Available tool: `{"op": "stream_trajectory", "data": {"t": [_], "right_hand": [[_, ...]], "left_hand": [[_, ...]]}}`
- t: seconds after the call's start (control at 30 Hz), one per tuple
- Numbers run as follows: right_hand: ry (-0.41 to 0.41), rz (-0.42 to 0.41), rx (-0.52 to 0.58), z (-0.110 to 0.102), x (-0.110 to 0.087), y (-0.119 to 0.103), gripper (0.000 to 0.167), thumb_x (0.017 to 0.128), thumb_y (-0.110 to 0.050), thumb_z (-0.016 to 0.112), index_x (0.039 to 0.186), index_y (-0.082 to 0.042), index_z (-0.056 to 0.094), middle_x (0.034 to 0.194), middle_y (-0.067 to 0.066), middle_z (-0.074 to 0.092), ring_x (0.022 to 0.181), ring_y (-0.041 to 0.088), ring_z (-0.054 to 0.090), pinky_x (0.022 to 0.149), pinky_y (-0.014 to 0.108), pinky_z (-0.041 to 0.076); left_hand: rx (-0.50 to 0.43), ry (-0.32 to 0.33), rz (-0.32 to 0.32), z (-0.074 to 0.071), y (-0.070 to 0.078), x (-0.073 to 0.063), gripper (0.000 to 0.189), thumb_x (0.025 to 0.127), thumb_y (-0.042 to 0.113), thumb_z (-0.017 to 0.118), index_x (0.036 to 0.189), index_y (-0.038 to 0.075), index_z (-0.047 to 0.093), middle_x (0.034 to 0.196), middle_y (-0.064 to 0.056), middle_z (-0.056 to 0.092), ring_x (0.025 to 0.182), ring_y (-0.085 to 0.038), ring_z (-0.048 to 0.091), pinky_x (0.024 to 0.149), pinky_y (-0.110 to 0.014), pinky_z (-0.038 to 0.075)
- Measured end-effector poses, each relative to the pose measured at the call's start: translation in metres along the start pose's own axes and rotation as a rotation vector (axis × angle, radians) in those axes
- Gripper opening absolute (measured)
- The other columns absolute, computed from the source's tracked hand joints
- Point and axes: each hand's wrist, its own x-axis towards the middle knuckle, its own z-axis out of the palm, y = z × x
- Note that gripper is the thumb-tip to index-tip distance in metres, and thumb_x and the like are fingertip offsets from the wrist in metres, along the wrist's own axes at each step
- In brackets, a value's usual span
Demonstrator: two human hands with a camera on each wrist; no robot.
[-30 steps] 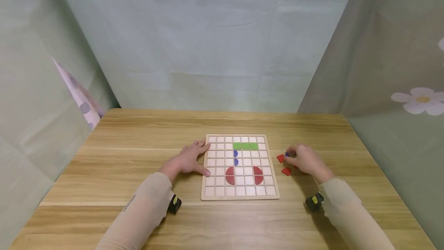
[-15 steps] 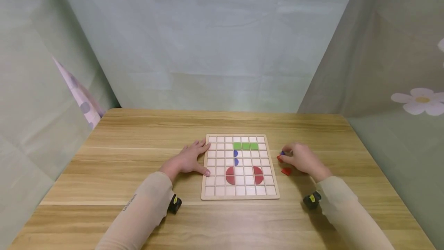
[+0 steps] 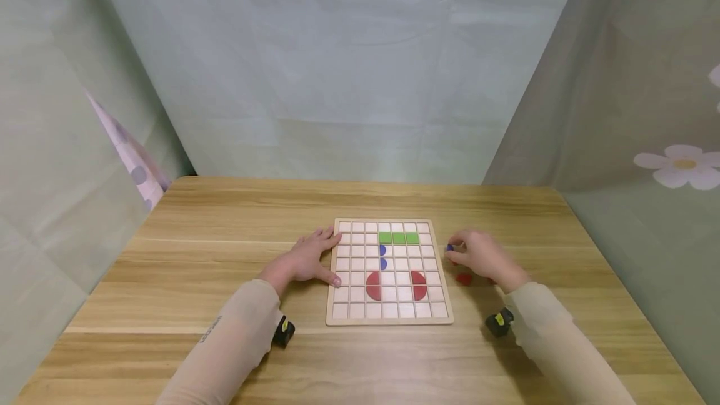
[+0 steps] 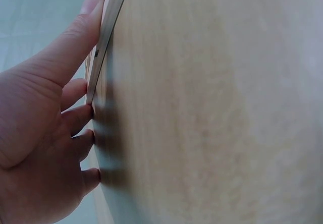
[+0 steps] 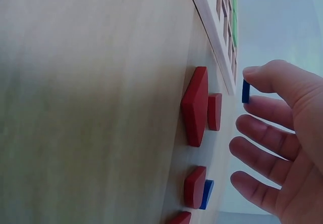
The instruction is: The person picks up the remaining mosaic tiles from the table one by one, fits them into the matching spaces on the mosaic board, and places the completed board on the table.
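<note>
A wooden grid board point(image 3: 388, 322) lies on the table, its cells bearing a row of green squares point(image 3: 399, 239), two small blue half-rounds point(image 3: 383, 250) and red curved pieces point(image 3: 374, 285). My left hand point(image 3: 306, 259) rests along the board's left edge, thumb and fingers spread, the thumb lying over the rim. Just beyond the right edge, my right hand point(image 3: 480, 254) pinches a small blue piece point(image 5: 246, 91) between thumb and index finger, held edge-on in the right wrist view. The other fingers of that hand are loosely bent and apart.
Below the right hand, red pieces point(image 5: 196, 108) lie on the wooden table point(image 3: 253, 205), partly hidden by it in the head view. Another blue piece point(image 5: 206, 193) lies behind a red one point(image 5: 196, 187). Pale curtains point(image 3: 349, 80) surround the table.
My right hand has moved left towards the board, carrying the blue piece away from the loose red pieces. The left hand and the board have stayed in place.
</note>
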Motion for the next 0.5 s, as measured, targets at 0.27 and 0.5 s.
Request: {"op": "stream_trajectory", "data": {"t": [0.27,0.5], "right_hand": [[0.005,-0.027,0.012,0.0004,0.0020,-0.0055,0.030,0.086,-0.028,0.068,0.105,-0.004,0.069,0.108,0.013,0.066,0.097,0.028,0.062,0.084,0.046,0.052],[-0.002,-0.027,0.007,0.0030,0.0047,-0.0101,0.030,0.086,-0.027,0.068,0.106,-0.005,0.069,0.109,0.013,0.065,0.098,0.028,0.061,0.085,0.045,0.052]], "left_hand": [[0.003,0.005,0.002,-0.0001,0.0007,-0.0007,0.106,0.069,0.047,0.079,0.151,0.011,0.023,0.159,-0.013,0.009,0.147,-0.037,0.003,0.115,-0.060,0.001],[-0.002,0.007,0.002,-0.0004,0.0014,-0.0012,0.105,0.069,0.046,0.079,0.151,0.011,0.023,0.159,-0.013,0.009,0.146,-0.037,0.003,0.115,-0.060,0.001]]}}
